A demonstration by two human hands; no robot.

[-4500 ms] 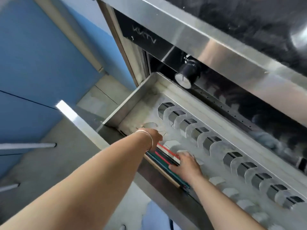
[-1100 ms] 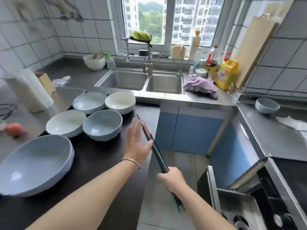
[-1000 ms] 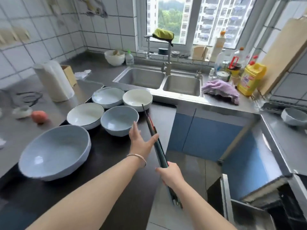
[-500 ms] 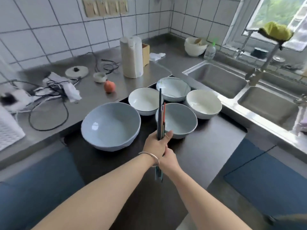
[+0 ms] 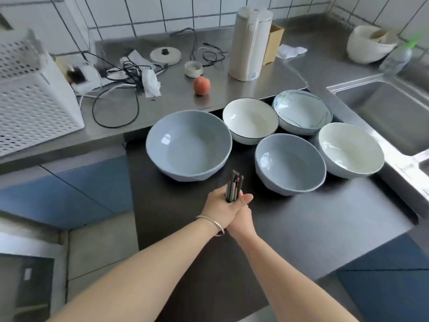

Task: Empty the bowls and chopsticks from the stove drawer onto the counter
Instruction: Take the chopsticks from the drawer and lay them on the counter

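Both hands meet over the dark counter (image 5: 301,228), wrapped round one bundle of chopsticks (image 5: 234,188). Left hand (image 5: 220,205), w/ a thin metal bangle (image 5: 212,225) at the wrist, is closed round the bundle's left side; right hand (image 5: 241,217) sits just beside and under it, thumb laid across the front, also closed on the sticks. Bundle stands about upright, top ends fanned slightly above the fists; lower ends are hidden by the hands, so can't tell whether they touch the counter.

Five bowls sit on the counter beyond the hands: large grey-blue bowl (image 5: 189,145) at left, smaller grey-blue bowl (image 5: 290,165) to its right, white bowl w/ dark rim (image 5: 250,120) behind, patterned pale-blue bowl (image 5: 301,111) at back right, cream bowl (image 5: 350,149) far right nr the sink (image 5: 383,112). Chopsticks stand between the two grey-blue bowls, touching neither.

On the steel worktop (image 5: 232,94) behind: a peach (image 5: 202,86), paper-towel roll (image 5: 250,43), tangled black cables (image 5: 120,73), white perforated basket (image 5: 30,89) at left.
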